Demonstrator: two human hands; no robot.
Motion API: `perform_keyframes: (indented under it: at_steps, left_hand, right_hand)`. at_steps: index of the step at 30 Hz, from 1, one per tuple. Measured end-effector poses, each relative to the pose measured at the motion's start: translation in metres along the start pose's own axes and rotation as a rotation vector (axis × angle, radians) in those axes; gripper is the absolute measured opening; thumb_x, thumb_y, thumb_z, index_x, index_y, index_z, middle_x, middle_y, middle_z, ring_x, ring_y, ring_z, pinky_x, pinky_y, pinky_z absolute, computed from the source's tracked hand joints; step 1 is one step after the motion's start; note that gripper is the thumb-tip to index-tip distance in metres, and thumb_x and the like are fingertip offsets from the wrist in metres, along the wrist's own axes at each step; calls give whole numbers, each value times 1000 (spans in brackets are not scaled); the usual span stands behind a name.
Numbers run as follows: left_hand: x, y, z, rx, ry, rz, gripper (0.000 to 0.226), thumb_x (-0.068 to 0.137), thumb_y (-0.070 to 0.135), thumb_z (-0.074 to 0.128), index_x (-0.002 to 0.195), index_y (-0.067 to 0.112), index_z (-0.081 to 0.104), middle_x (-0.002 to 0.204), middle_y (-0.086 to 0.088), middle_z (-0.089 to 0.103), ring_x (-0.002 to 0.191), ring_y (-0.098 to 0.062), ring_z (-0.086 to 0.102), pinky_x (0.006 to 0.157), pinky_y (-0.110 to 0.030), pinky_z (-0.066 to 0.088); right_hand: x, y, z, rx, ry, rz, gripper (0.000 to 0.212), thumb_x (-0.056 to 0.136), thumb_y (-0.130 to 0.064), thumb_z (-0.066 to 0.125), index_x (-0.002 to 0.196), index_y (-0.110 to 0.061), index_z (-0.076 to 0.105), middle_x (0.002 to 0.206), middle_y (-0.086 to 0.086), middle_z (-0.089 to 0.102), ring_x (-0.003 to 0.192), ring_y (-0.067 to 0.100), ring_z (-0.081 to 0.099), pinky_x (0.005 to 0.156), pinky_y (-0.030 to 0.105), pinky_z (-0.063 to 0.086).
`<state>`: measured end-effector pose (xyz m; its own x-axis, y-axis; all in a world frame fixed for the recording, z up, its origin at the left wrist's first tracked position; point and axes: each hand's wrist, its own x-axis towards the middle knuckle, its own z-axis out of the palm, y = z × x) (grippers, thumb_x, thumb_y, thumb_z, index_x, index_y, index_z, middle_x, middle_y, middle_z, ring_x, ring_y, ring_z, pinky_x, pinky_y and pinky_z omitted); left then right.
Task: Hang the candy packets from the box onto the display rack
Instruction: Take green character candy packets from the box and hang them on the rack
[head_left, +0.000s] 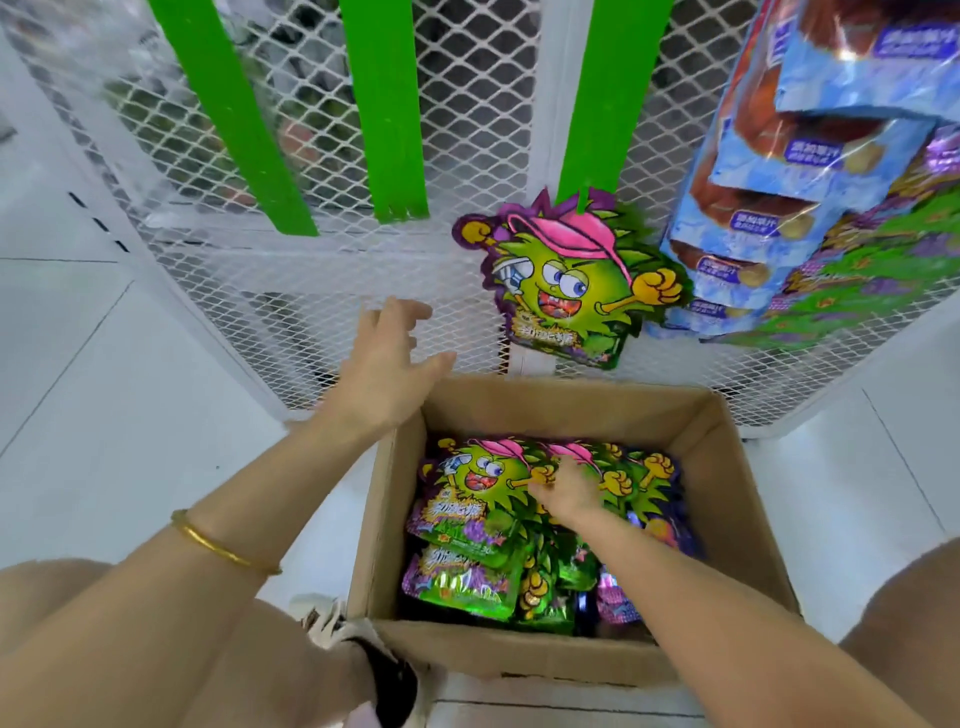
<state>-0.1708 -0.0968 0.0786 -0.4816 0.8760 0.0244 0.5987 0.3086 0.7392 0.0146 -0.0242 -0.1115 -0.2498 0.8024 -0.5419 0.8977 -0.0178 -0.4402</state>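
Your left hand (389, 353) open, fingers spread, at 11 o'clock from the cardboard box (519, 654), your right hand (569, 491) resting on the candy packets (467, 488) inside it, grip impossible to tell, one hung packet (566, 280) on the display rack (311, 291) at 12 o'clock

Upper right, we see blue snack packets (769, 244) overlapping in a hanging column. Below, we note the white tiled floor (104, 389), a black-and-white shoe (384, 675) and a gold bangle (218, 545).
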Motion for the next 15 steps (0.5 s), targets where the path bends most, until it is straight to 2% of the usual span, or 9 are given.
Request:
perform_keyframes:
  at_steps: [3, 5, 7, 8, 9, 10, 12, 14, 15]
  left_hand:
    - [2, -9, 1, -18, -25, -24, 46, 88, 23, 61, 130, 15, 42, 135, -8, 39, 105, -13, 48, 84, -22, 37]
    - [6, -12, 3, -31, -54, -32, 46, 88, 24, 60, 130, 15, 43, 135, -8, 39, 105, -14, 50, 84, -23, 39]
    - [11, -17, 7, -31, -90, -47, 44, 88, 24, 60, 129, 16, 44, 134, -8, 40, 105, -16, 52, 87, -26, 42]
    - [12, -20, 9, -27, -110, -63, 43, 88, 24, 59, 128, 17, 45, 133, -8, 41, 105, -16, 53, 89, -29, 44]
    - [13, -22, 12, -20, -130, -81, 43, 88, 24, 59, 128, 17, 45, 133, -7, 41, 105, -16, 53, 91, -32, 45]
    - [14, -26, 15, -7, -153, -97, 43, 88, 23, 59, 128, 17, 45, 132, -8, 42, 106, -17, 54, 93, -34, 45]
    - [14, -29, 22, 35, -209, -114, 44, 87, 22, 60, 128, 14, 47, 131, -9, 44, 111, -21, 52, 97, -36, 44]
    - [14, -33, 30, 93, -262, -120, 45, 84, 19, 63, 126, 10, 49, 126, -13, 48, 113, -26, 51, 99, -38, 42]
    - [13, -35, 32, 129, -288, -111, 46, 83, 18, 64, 125, 7, 50, 123, -15, 50, 112, -29, 51, 97, -37, 43]
  right_hand:
    - [16, -4, 7, 125, 65, 159, 52, 85, -36, 64, 122, -4, 47, 122, 15, 58, 114, 31, 54, 88, 33, 44]
    - [26, -7, 6, 259, 95, 247, 46, 84, -31, 66, 116, 0, 54, 118, 15, 60, 111, 31, 56, 86, 32, 44]
    - [33, -11, 6, 361, 110, 267, 32, 82, -22, 68, 104, -1, 62, 112, 13, 62, 105, 28, 59, 83, 30, 44]
    - [35, -11, 6, 427, 113, 265, 15, 81, -17, 69, 89, -5, 63, 102, 12, 61, 93, 26, 59, 75, 30, 45]
    - [36, -11, 6, 520, 124, 254, 14, 79, -10, 69, 73, -12, 57, 90, 13, 57, 76, 24, 55, 64, 31, 42]
    - [37, -8, 5, 602, 119, 248, 26, 78, -5, 67, 64, -16, 48, 81, 14, 52, 64, 21, 47, 57, 31, 37]
    - [27, -7, -5, 734, 36, 201, 26, 81, 3, 61, 71, -16, 46, 72, 11, 45, 57, 18, 39, 53, 30, 34]
    - [11, -8, -22, 713, -63, 49, 26, 85, 6, 57, 83, -16, 44, 71, 2, 36, 58, 14, 32, 50, 25, 32]
    - [2, -11, -33, 646, -94, -65, 29, 85, 7, 56, 82, -17, 42, 71, -1, 33, 58, 11, 30, 48, 22, 30]
